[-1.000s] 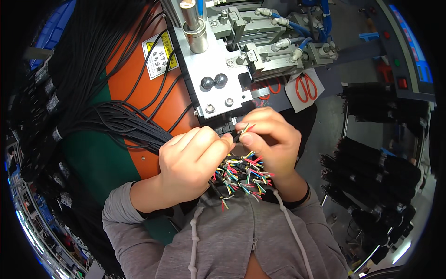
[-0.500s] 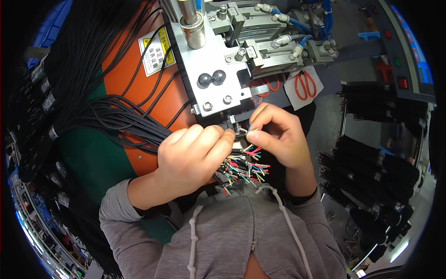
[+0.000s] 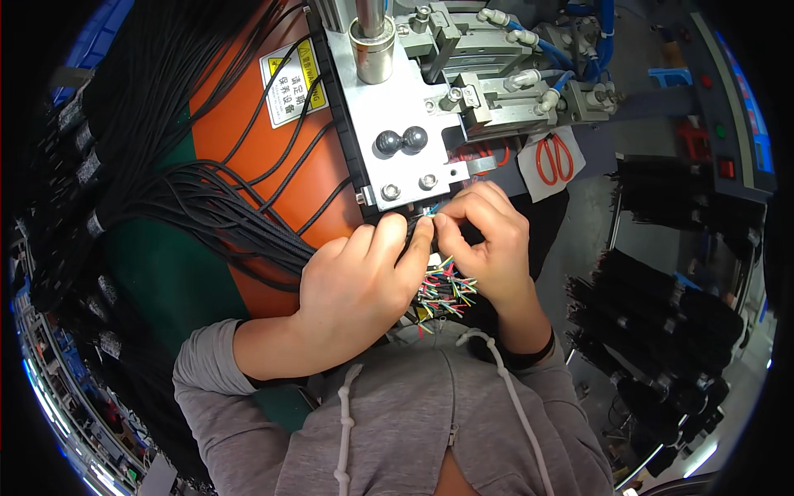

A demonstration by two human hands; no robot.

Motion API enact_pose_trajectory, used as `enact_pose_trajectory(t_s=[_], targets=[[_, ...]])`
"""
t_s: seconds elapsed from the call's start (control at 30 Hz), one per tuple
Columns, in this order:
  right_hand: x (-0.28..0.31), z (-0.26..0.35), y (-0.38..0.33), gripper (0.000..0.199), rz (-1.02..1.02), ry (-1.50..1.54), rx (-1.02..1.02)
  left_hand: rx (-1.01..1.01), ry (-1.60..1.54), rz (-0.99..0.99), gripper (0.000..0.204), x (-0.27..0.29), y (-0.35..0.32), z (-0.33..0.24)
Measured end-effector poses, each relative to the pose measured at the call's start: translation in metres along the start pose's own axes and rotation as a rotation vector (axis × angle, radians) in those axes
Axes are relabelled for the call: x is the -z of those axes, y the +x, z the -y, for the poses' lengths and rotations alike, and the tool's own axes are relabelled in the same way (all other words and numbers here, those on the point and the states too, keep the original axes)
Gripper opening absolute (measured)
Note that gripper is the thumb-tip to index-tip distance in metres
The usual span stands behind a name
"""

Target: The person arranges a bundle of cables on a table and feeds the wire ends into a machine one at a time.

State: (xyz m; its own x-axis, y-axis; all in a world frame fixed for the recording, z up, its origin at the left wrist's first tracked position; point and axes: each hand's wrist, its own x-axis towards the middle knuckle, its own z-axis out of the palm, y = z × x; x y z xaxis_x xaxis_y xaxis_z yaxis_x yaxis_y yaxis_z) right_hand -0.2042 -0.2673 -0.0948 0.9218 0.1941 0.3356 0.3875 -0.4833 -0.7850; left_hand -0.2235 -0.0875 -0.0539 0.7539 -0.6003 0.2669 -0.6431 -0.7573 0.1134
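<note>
So L hand, R hand nr plate edge—gap unclear

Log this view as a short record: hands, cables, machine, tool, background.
Left hand: fingers curled near the machine's front edge; grip hidden
Right hand: fingertips at thin wire ends, beside the left's
Black cables: running from the left across the orange panel
Coloured wire tips: fanned out below the hands
Machine: silver plate, two round black knobs
Tool: red looped handles on a white sheet
Background: black bundles at right
</note>
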Motion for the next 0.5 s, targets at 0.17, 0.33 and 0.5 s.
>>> enact_pose_trajectory(t_s=[0.17,0.33,0.5], targets=[[-0.011,-0.01,-0.005,0.01,-0.101,0.057,-0.007,-0.038,-0.021,-0.069,0.03,-0.004,0.0,0.006],[-0.015,-0.012,-0.011,0.01,-0.048,0.535,-0.527,-0.064,-0.07,-0.104,0.027,-0.008,0.003,0.014],[-0.015,-0.006,-0.008,0.009,-0.083,0.248,-0.259,-0.009,-0.106,-0.117,0.022,-0.007,0.002,0.012]])
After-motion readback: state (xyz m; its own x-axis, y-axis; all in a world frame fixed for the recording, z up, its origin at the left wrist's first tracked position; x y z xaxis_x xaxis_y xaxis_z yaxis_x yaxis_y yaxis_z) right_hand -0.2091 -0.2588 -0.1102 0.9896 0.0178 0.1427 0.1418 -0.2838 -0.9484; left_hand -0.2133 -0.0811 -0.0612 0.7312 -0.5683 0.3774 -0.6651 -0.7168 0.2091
